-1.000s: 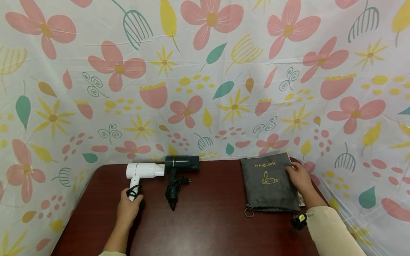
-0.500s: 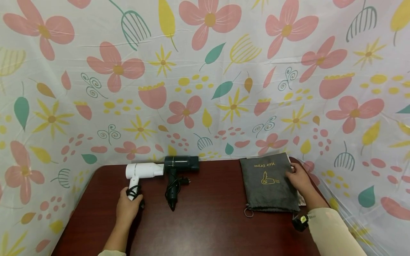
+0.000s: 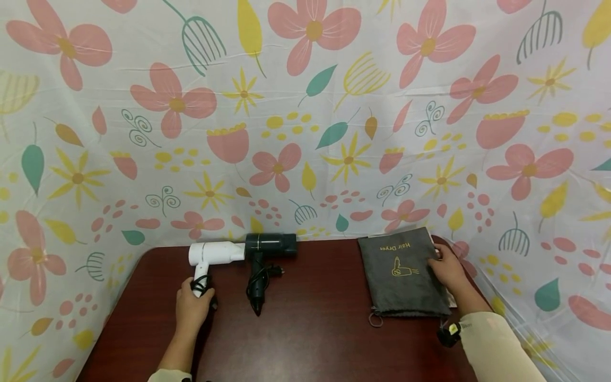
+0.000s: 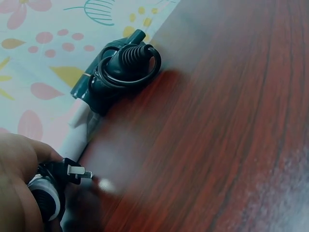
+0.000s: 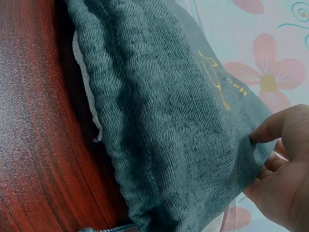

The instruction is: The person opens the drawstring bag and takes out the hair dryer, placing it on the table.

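At the table's left, my left hand [image 3: 192, 310] grips the handle of a white hair dryer [image 3: 215, 253], which has its black cord wound round the handle. In the left wrist view the cord's two-pin plug [image 4: 75, 171] sticks out beside the fingers. Touching the white dryer's nozzle is a black hair dryer [image 3: 269, 244], its cord coiled round its handle. On the right, my right hand [image 3: 450, 268] pinches the side edge of a grey drawstring pouch [image 3: 406, 286] marked "Hair Dryer". The right wrist view shows thumb and fingers on the pouch's fabric [image 5: 183, 125].
Under the pouch, a pale item [image 3: 451, 300] peeks out at its right edge. A floral curtain [image 3: 305, 132] hangs behind and along both sides of the dark red-brown table [image 3: 305, 329]. A black device [image 3: 448, 334] sits at the right wrist.
The pouch's lower edge has shifted slightly to the right with my right hand. My left hand keeps its hold on the white hair dryer, which stays in place.
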Available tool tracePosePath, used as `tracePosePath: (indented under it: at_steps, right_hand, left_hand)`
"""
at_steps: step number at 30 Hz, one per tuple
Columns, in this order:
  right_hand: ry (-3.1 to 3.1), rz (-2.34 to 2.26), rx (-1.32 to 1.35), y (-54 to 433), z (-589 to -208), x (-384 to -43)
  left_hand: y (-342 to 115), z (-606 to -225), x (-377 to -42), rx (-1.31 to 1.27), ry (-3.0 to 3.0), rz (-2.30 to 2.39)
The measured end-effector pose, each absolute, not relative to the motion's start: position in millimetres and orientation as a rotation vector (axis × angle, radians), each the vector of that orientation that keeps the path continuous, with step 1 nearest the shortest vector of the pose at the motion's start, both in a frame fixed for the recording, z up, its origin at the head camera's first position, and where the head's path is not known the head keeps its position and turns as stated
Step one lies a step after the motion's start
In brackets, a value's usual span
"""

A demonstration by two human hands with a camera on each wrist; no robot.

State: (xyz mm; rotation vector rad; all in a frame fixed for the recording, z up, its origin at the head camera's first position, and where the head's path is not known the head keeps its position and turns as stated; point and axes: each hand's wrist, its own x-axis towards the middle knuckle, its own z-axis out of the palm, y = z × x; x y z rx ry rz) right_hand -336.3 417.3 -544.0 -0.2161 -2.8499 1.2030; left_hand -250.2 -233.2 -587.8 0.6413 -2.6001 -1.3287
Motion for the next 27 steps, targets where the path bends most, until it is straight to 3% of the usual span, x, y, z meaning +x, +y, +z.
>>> tracePosePath:
  at_steps: [27]
  right_hand:
    - [-2.766,1.155,-0.255,428,-532,-349]
  left_hand:
    - [-230,-592,-259,0.641,-2.593,-1.315]
